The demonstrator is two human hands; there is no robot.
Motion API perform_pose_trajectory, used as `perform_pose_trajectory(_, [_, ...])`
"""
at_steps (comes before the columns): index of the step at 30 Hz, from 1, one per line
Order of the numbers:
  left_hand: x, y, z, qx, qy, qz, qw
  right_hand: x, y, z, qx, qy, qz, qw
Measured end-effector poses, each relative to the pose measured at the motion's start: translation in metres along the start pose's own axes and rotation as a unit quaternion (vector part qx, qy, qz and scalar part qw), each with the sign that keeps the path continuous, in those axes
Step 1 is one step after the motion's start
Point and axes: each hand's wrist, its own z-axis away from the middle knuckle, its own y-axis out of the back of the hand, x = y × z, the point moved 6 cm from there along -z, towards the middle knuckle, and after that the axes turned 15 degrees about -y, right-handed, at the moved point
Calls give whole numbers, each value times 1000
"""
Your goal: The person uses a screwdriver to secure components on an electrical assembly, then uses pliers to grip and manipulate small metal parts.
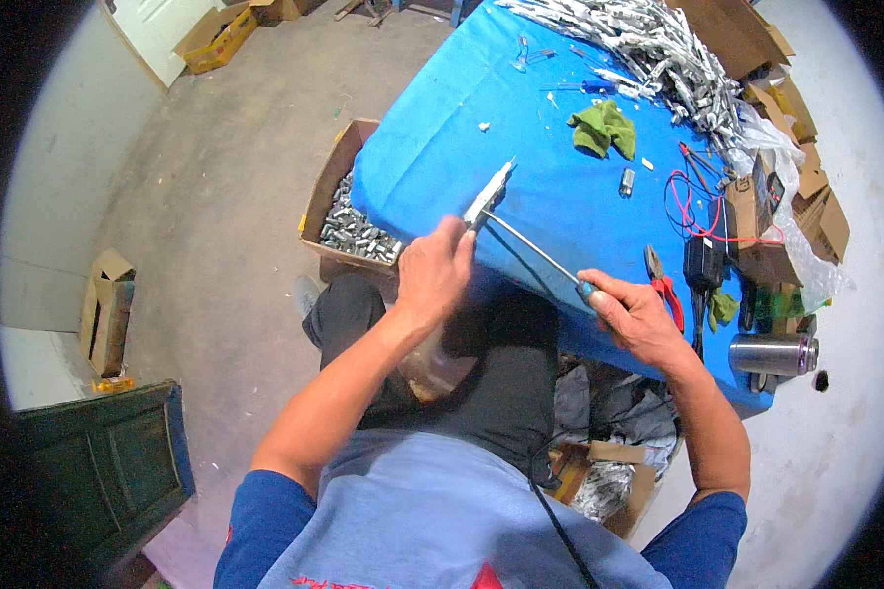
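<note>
My left hand grips the near end of a slim silver metal piece that points away over the blue table. My right hand holds the blue handle of a long screwdriver. Its thin shaft runs up and left, and its tip meets the metal piece just beyond my left fingers. Both hands hover over the table's near edge, above my lap.
A heap of similar silver pieces lies at the table's far end. A green rag, red-handled pliers, red wires, a black tool and a steel cup sit right. A cardboard box of metal parts stands left.
</note>
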Motion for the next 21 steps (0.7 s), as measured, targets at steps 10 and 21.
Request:
perform_pose_trajectory(10, [-5,4,0,-35,-10,16,999,-42,25,10,112,165,330,923])
perform_pose_trajectory(21, [-4,5,2,-18,6,36,999,-30,27,-13,-106,-94,62,988])
